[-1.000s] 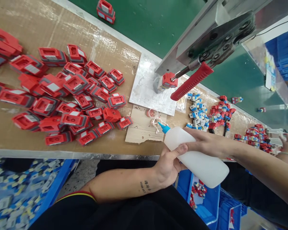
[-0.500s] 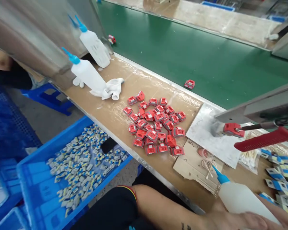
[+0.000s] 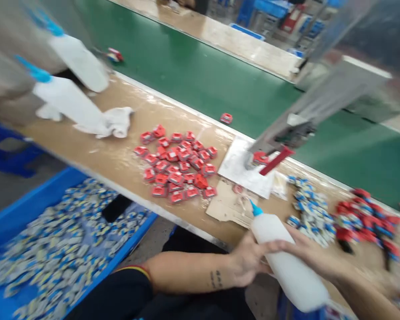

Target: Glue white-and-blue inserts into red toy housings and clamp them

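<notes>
Gripped, left hand and right hand: white plastic bottle. Boxy red-grey blocks loose; one red block at red-handled metal clamp.

Red blocks on a brown tabletop
The blocks show greyish sides and white patches; past the tabletop's far edge, a plain green belt; below the near edge, a blue bin of grey, blue and yellow pieces. Milky white bottle, blue nozzle; red lever; black sleeve trimmed yellow and red.
</notes>
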Action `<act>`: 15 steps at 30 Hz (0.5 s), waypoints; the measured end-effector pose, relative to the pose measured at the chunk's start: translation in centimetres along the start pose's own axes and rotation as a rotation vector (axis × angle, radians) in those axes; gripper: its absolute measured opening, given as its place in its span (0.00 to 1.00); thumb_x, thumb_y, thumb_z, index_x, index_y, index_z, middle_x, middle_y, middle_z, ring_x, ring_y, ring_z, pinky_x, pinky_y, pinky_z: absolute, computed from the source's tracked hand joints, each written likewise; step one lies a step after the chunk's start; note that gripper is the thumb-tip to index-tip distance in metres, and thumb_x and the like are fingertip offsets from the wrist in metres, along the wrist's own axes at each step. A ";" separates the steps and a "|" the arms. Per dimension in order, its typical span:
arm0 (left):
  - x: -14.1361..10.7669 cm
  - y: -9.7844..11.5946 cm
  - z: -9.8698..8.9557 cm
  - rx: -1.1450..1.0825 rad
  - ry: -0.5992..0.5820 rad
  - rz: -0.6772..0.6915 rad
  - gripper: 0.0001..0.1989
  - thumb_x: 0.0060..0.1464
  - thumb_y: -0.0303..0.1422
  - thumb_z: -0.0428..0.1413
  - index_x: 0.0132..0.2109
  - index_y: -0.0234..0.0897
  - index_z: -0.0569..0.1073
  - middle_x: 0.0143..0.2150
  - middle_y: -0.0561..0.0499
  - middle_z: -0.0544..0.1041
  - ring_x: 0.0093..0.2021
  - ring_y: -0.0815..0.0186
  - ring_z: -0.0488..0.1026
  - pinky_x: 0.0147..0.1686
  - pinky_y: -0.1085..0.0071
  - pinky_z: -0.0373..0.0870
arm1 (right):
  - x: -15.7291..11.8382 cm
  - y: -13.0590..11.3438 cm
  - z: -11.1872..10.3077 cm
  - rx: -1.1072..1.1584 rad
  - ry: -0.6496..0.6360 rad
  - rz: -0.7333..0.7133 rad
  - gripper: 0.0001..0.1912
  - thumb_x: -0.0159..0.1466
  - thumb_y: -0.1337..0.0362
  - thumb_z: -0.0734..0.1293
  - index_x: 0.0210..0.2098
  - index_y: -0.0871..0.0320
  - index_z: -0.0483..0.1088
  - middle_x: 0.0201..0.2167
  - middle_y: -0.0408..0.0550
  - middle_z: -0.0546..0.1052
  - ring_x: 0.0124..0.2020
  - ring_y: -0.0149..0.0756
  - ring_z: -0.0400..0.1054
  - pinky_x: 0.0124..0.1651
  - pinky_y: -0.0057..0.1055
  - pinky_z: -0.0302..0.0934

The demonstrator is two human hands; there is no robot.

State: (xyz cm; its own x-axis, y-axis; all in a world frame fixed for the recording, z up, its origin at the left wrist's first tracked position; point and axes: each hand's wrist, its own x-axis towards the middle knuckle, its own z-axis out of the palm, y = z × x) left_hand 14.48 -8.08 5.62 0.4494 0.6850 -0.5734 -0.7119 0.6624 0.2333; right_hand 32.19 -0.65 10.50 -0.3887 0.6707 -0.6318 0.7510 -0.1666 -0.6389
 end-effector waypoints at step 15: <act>-3.8 1.0 -4.7 0.477 -0.090 0.190 0.33 0.45 0.45 0.78 0.56 0.44 0.78 0.64 0.38 0.81 0.63 0.45 0.79 0.61 0.53 0.76 | -4.0 5.5 4.4 0.639 0.416 -0.137 0.57 0.34 0.31 0.83 0.56 0.54 0.73 0.45 0.54 0.83 0.46 0.52 0.79 0.50 0.47 0.76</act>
State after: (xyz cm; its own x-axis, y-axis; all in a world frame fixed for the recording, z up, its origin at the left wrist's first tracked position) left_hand 9.53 -11.39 4.34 0.3958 0.8163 -0.4207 -0.4701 0.5736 0.6708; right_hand 35.56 -7.43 7.60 -0.1285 0.9106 -0.3929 0.2079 -0.3626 -0.9084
